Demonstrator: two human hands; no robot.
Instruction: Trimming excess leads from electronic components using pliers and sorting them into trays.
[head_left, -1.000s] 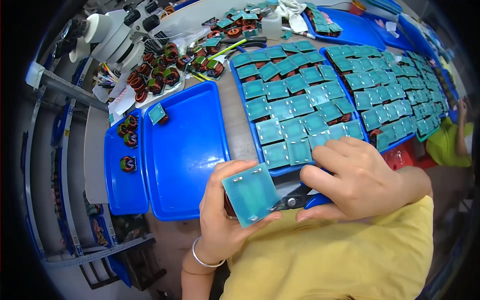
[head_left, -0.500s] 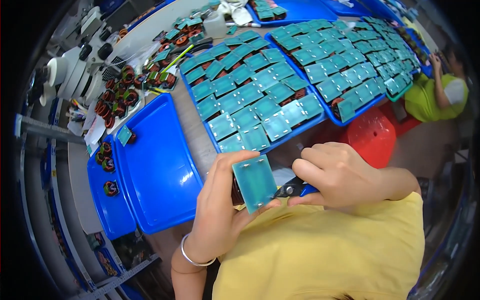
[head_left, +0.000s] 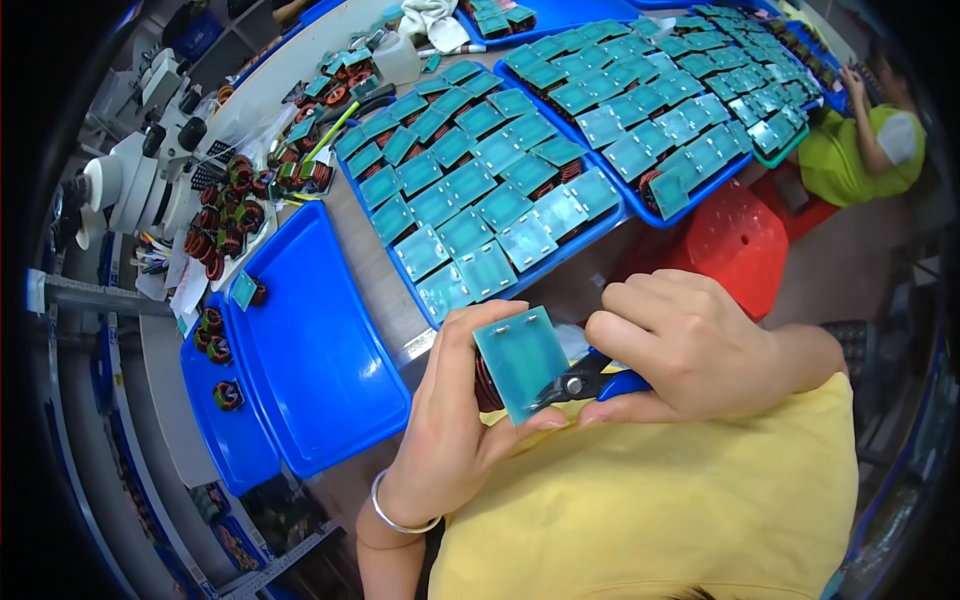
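Gripped by its edges, a square green circuit board (head_left: pixel 521 362) with a copper-wound coil (head_left: pixel 486 385) behind it sits in my left hand (head_left: pixel 440 435). Metal pins stick up along the board's upper edge. My right hand (head_left: pixel 685 345) is closed around the blue handles of a pair of side cutters (head_left: pixel 577 385). The cutters' jaws lie at the board's lower right corner, against the pin area there. Whether the blades are closed on a pin cannot be made out.
Beyond my hands, a blue tray (head_left: pixel 575 250) holds rows of similar boards, with more trays behind. At left, a blue tray (head_left: pixel 320 340) carries one board; a narrower tray (head_left: pixel 240 440) has several coils. Loose coils (head_left: pixel 225 220) lie near a microscope (head_left: pixel 130 180). A red stool (head_left: pixel 740 250) and another person (head_left: pixel 870 150) are at right.
The cutters' jaws have moved slightly further over the board's lower corner. My view has shifted a little, and the board is slightly more tilted.
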